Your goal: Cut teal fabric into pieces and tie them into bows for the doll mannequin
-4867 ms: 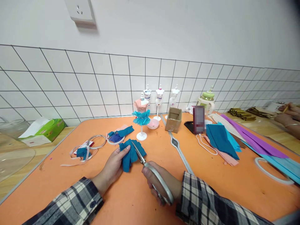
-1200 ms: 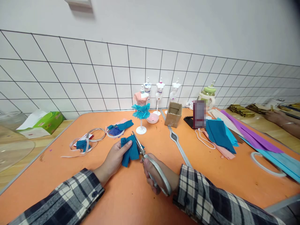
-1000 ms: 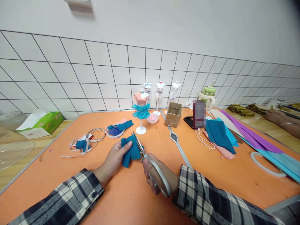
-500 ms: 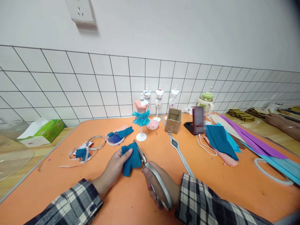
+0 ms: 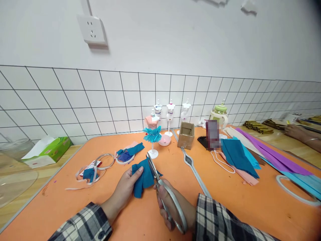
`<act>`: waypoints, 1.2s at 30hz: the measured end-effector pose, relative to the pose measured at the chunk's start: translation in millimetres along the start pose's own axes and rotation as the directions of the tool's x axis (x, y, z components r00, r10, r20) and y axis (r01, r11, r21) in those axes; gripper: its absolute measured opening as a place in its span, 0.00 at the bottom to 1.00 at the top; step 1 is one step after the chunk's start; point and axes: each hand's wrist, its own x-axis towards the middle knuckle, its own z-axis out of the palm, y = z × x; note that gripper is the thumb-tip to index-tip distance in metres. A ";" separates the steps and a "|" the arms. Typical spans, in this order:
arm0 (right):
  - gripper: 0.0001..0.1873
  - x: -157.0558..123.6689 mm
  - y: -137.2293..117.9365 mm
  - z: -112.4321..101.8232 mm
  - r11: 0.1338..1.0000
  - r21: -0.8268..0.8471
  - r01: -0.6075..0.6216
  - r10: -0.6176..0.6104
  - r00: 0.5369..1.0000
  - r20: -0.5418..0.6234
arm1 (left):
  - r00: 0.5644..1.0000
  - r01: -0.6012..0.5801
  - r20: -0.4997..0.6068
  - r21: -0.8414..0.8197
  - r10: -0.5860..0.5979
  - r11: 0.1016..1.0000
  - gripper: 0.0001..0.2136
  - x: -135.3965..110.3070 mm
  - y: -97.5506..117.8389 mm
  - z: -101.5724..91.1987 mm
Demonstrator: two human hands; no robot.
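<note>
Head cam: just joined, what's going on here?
A person's left hand pinches a piece of teal cloth, and the right hand grips scissors whose blades lie across the cloth's right part; whether they are biting into it is hard to tell. Both hands are over the orange table. Just beyond stands a small dress form in a pale pink top and turquoise ruffle. More fabric strips lie on the right.

Showed a plain teal on the cloth point(image 5: 145, 179) and silvery grey on the scissors point(image 5: 157, 178). Had orange on the table point(image 5: 72, 204), dark and cream plaid on the sleeves point(image 5: 84, 222), and black grid lines on the white tiles point(image 5: 111, 100). Carried turquoise on the small skirt point(image 5: 152, 134), purple on the long strip point(image 5: 276, 155).
</note>
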 end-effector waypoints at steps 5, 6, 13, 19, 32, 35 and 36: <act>0.36 -2.5 -5.8 -5.1 0.999 -0.033 0.020 -0.018 0.999 0.046 | 1.000 0.009 0.006 -0.005 -0.008 1.000 0.15 1.1 -0.1 -0.5; 0.35 -3.1 -6.1 -6.3 0.998 -0.056 0.030 -0.026 0.998 0.065 | 1.000 0.011 0.015 -0.007 -0.011 1.000 0.16 1.0 0.2 -0.5; 0.34 -7.1 -10.1 -4.7 0.998 -0.051 0.026 -0.023 0.998 0.063 | 0.996 0.049 0.072 -0.044 -0.045 0.998 0.16 0.0 1.1 -0.2; 0.35 -7.6 -13.9 -2.8 1.000 0.013 0.021 -0.022 0.999 0.038 | 0.998 0.051 -0.021 -0.160 -0.055 0.986 0.14 2.2 5.0 1.8; 0.43 -3.8 -19.0 -4.9 0.997 0.071 -0.038 0.040 0.999 -0.023 | 0.993 0.114 0.019 -0.149 -0.112 0.982 0.15 3.5 10.1 2.6; 0.42 -2.2 -16.7 -5.5 0.998 0.059 -0.022 0.024 0.999 -0.033 | 0.993 0.118 0.011 -0.143 -0.117 0.983 0.16 4.3 9.3 1.6; 0.40 -1.9 -15.6 -6.1 0.999 0.033 -0.015 0.016 0.999 -0.043 | 0.993 0.115 0.006 -0.146 -0.115 0.983 0.16 4.4 8.9 1.2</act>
